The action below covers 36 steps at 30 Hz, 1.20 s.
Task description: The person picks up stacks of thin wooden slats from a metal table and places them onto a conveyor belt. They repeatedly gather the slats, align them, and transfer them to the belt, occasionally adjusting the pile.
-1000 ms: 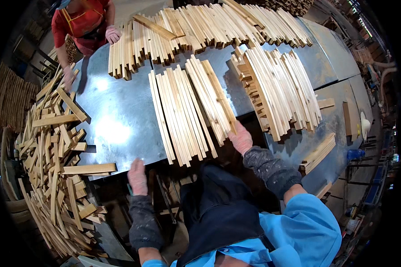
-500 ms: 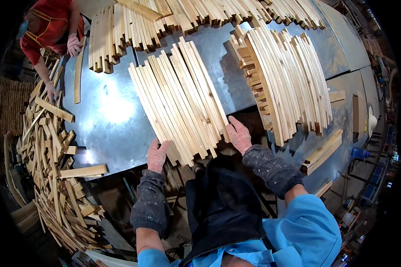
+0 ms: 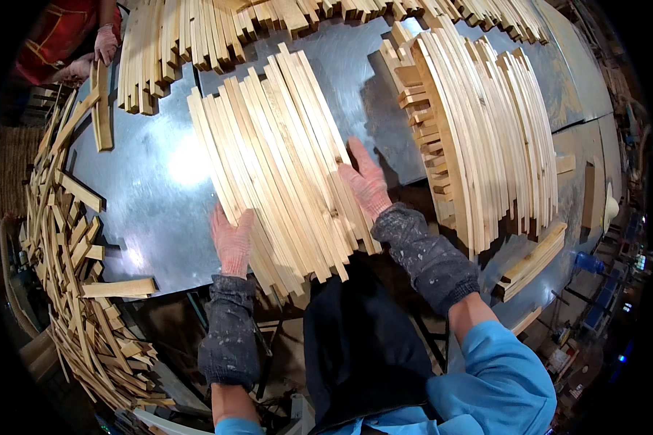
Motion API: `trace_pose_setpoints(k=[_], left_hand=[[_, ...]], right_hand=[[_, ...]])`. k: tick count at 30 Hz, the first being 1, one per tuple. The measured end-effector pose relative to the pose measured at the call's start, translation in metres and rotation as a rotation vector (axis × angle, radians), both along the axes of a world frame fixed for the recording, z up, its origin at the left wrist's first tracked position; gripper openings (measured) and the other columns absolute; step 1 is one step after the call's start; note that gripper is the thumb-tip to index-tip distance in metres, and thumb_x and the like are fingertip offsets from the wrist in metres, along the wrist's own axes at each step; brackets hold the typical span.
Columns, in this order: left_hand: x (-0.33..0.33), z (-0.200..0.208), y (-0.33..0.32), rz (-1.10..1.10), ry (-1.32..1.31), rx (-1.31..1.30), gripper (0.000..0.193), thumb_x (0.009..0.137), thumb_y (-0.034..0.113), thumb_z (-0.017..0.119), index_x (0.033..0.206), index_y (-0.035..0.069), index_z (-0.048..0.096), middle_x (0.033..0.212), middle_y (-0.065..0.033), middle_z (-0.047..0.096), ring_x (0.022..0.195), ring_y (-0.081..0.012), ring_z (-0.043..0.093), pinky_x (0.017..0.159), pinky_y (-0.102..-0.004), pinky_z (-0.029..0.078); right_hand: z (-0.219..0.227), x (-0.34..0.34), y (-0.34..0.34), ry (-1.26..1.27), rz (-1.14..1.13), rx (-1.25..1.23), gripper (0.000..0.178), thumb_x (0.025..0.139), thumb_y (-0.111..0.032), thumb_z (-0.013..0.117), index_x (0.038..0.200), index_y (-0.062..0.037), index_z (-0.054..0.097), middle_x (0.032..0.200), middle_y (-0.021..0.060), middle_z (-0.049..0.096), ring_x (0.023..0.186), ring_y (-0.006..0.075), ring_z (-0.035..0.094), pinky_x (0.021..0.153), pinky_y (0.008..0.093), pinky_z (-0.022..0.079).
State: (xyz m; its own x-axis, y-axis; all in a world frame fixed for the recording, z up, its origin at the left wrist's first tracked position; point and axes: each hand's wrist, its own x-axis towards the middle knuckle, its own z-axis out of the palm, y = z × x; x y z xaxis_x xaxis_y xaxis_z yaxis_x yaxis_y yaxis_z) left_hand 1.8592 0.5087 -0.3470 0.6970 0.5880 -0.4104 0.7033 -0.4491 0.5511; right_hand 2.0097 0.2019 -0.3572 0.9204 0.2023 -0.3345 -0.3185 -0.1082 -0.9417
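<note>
Between left hand (image 3: 231, 238) and right hand (image 3: 366, 183), both spread wide: row of wood strips (image 3: 284, 174), outer sides touching both.

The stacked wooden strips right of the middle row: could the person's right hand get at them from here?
Probably yes. The right hand is at the right edge of the middle row, and the stacked strips stand to its right, with nothing seeming to block the way.

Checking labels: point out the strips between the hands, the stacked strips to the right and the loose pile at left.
Middle strips (image 3: 283, 174): head view, centre of the upper side.
Stacked strips (image 3: 482, 138): head view, centre of the top layer.
Loose pile (image 3: 78, 308): head view, near its middle.
</note>
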Motion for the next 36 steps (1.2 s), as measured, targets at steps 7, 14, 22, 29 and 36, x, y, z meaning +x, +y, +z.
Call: trace_pose_setpoints(k=[7,14,22,29,36], left_hand=[[-0.010,0.036,-0.026,0.335,-0.283,-0.725,0.085,0.094,-0.001,0.076,0.166,0.007,0.034,0.140,-0.0156,0.063,0.118,-0.0258,0.068,0.100,-0.0387,0.059],[-0.052,0.060,-0.072,0.444,-0.346,-0.990,0.072,0.093,-0.006,0.074,0.157,0.003,0.043,0.134,-0.0145,0.066,0.115,-0.0256,0.068,0.099,-0.0394,0.059],[-0.147,0.131,-0.089,0.444,-0.404,-0.829,0.079,0.090,-0.003,0.080,0.159,0.004,0.042,0.141,-0.0125,0.064,0.123,-0.0236,0.066,0.107,-0.0374,0.055],[-0.269,0.212,-0.112,0.609,-0.610,-0.607,0.083,0.088,0.006,0.081,0.160,0.005,0.040,0.137,-0.0098,0.065,0.121,-0.0197,0.065,0.105,-0.0373,0.056],[-0.453,0.276,-0.189,0.842,-0.879,-0.411,0.084,0.090,0.005,0.081,0.163,0.008,0.038,0.139,-0.0094,0.063,0.123,-0.0208,0.064,0.109,-0.0381,0.054]], right_hand=[[0.014,-0.037,-0.022,0.221,-0.080,0.154,0.095,0.094,-0.014,0.083,0.169,0.0019,0.027,0.166,0.0191,0.045,0.149,0.0269,0.047,0.124,0.0365,0.038],[0.032,-0.061,-0.064,0.509,0.109,0.115,0.094,0.089,-0.013,0.090,0.165,-0.0011,0.037,0.147,0.0156,0.061,0.133,0.0237,0.059,0.116,0.0365,0.046],[0.107,-0.118,-0.061,0.540,0.189,0.288,0.071,0.089,-0.001,0.086,0.152,-0.0047,0.053,0.136,0.0090,0.067,0.121,0.0215,0.066,0.110,0.0387,0.053],[0.150,-0.165,-0.009,0.441,0.568,0.329,0.077,0.085,-0.006,0.088,0.153,-0.0045,0.052,0.135,0.0098,0.068,0.123,0.0221,0.066,0.110,0.0399,0.053],[0.206,-0.293,0.034,0.438,0.943,0.447,0.080,0.084,-0.007,0.088,0.154,-0.0023,0.050,0.137,0.0114,0.068,0.125,0.0241,0.065,0.111,0.0415,0.052]])
